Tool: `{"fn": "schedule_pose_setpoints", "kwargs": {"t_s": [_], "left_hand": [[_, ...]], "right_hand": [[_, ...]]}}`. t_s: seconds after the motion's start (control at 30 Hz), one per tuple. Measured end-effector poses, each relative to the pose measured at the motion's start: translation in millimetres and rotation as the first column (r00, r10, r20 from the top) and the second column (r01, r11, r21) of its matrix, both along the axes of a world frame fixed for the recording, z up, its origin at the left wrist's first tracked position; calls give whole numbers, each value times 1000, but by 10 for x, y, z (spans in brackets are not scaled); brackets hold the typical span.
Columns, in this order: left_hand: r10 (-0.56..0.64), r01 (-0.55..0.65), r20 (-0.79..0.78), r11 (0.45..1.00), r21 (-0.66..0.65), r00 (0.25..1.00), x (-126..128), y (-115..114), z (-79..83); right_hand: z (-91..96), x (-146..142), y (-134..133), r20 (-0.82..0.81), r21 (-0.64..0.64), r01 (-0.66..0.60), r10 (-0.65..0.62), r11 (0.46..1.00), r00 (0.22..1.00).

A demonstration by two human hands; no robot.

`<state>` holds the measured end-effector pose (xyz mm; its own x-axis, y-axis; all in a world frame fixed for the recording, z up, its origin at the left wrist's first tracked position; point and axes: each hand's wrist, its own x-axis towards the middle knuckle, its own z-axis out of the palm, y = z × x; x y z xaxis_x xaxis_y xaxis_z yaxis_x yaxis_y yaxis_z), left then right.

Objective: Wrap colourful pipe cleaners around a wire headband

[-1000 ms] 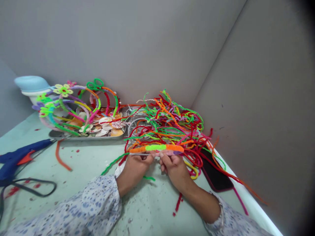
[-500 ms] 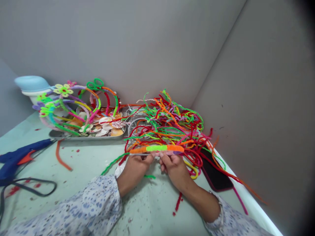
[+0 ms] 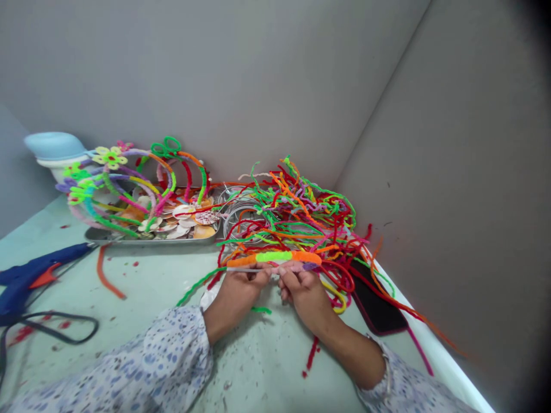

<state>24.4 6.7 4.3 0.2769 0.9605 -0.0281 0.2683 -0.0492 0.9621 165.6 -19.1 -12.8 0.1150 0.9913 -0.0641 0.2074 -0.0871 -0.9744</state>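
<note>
A person in blue-spotted white sleeves (image 3: 172, 355) sits or stands at a pale green table (image 3: 163, 287); from here I cannot tell which. Both hands meet in front of the body, around a fuzzy chenille-wrapped hoop (image 3: 274, 257), held just above the tabletop. Seen almost edge-on, the hoop has its long axis running left to right, nearly level, across the person's front. Its far side is orange, then lime green, then orange again; its near side is a thin bare grey strip toward the left, and pink ending in purple toward the right.

The left hand (image 3: 236, 297) pinches the grey strip between thumb and fingers. The right hand (image 3: 307, 297) pinches the pink part, its thumb tip close beside the left one.

Right behind the hoop sprawls a tangle of bright pipe cleaners (image 3: 305, 215), with a dark phone (image 3: 383, 307) partly beneath its right side. To the left, a metal tray (image 3: 150, 243) holds seashells (image 3: 183, 221), with flower-topped headbands (image 3: 161, 195) standing over them. Nearer lies a blue glue gun (image 3: 55, 261).
</note>
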Motion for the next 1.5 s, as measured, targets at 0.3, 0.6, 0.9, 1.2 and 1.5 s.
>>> {"fn": "schedule_pose_setpoints", "kwargs": {"t_s": [0.3, 0.6, 0.9, 1.2, 1.5], "left_hand": [[-20, 20, -32, 1000, 3, 999, -18, -4, 27], [-23, 23, -20, 1000, -5, 1000, -17, -3, 41], [-51, 51, 4, 999, 3, 999, -39, 10, -9], [-64, 65, -59, 998, 20, 996, -31, 27, -53], [-109, 110, -48, 993, 39, 993, -41, 51, -103]], "right_hand": [[19, -12, 0, 0, -24, 3, -3, 1000, 1000], [43, -16, -12, -44, 15, -46, 46, 999, 998], [-3, -17, 0, -54, 26, -49, 51, 998, 997], [3, -3, 11, -16, 2, -32, 32, 999, 999], [8, -10, -2, -22, 1, -27, 27, 1000, 999]]}}
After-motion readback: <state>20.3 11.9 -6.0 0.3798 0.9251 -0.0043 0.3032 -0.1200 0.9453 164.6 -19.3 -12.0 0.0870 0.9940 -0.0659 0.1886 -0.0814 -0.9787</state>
